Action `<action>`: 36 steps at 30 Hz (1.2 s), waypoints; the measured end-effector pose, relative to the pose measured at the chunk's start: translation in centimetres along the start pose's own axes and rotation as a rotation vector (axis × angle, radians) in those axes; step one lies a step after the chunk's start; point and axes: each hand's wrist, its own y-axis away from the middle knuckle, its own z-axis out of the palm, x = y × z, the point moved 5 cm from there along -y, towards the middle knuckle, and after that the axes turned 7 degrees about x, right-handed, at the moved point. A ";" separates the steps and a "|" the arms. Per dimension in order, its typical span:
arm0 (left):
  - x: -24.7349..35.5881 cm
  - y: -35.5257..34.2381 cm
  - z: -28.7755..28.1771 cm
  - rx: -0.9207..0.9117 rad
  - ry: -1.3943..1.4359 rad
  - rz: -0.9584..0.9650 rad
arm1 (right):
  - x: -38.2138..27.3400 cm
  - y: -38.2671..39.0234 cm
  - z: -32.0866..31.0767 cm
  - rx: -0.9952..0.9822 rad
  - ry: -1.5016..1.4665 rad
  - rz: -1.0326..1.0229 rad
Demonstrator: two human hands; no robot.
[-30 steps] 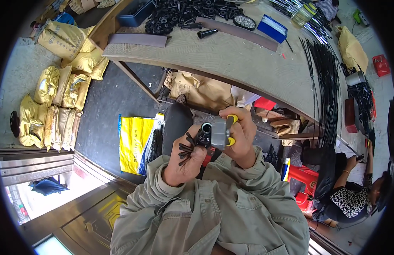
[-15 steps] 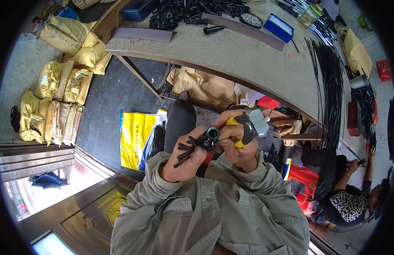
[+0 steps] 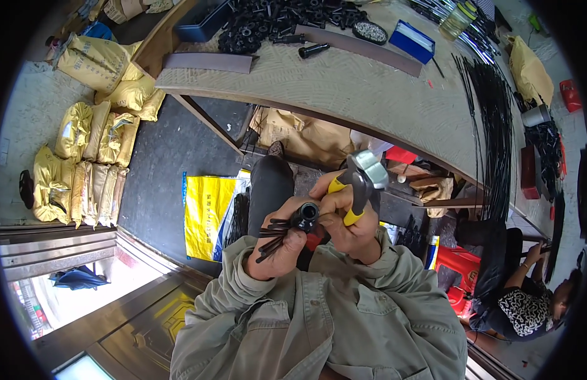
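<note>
In front of my chest, my left hand (image 3: 282,258) is closed around a short black tube (image 3: 308,211), its round open end facing up. Several thin black rods (image 3: 274,235) stick out to the left from the same grip. My right hand (image 3: 357,235) holds a hammer (image 3: 369,170) with a silver head and a black and yellow handle; the head points up and away from me. The right fingertips come close against the tube's side; whether they pinch something small there is hidden.
Ahead stands a workbench (image 3: 369,95) with a heap of black fittings (image 3: 268,28), a blue box (image 3: 412,42) and a bundle of long black rods (image 3: 493,126). Yellow sacks (image 3: 71,180) are stacked at left. A person (image 3: 521,304) sits at right beside a red stool-like object (image 3: 455,269).
The hammer has tilted in my right hand, its head swinging left and upward. Both hands have shifted slightly, with the tube and rods still in the left.
</note>
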 end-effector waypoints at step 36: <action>-1.9 0.4 -2.8 -0.024 0.177 -0.018 | -4.6 -1.9 -4.8 -0.615 1.166 -0.480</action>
